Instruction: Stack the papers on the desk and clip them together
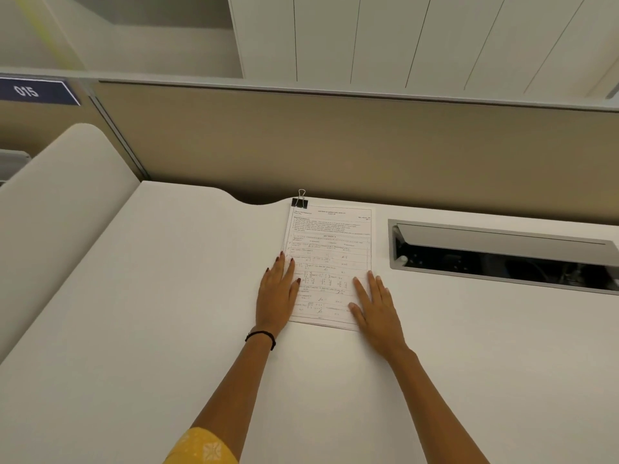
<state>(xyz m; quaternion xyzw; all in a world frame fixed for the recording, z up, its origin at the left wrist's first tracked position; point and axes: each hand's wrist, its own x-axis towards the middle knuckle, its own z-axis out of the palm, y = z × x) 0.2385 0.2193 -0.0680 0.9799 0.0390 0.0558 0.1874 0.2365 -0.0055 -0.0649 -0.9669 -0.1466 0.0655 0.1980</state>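
Note:
A stack of printed papers [330, 249] lies flat on the white desk [167, 296], its far edge near the partition. A black binder clip [300, 201] grips the stack's far left corner, with a wire handle standing up. My left hand [277, 296] rests flat on the stack's left edge, fingers apart. My right hand [375, 308] lies flat on the near right corner, fingers spread. Neither hand holds anything.
A beige partition [335, 145] runs along the desk's back. An open cable tray [502, 256] with a raised flap is sunk into the desk to the right of the papers. A side surface [60, 202] rises at the left, under a blue "015" sign [33, 92].

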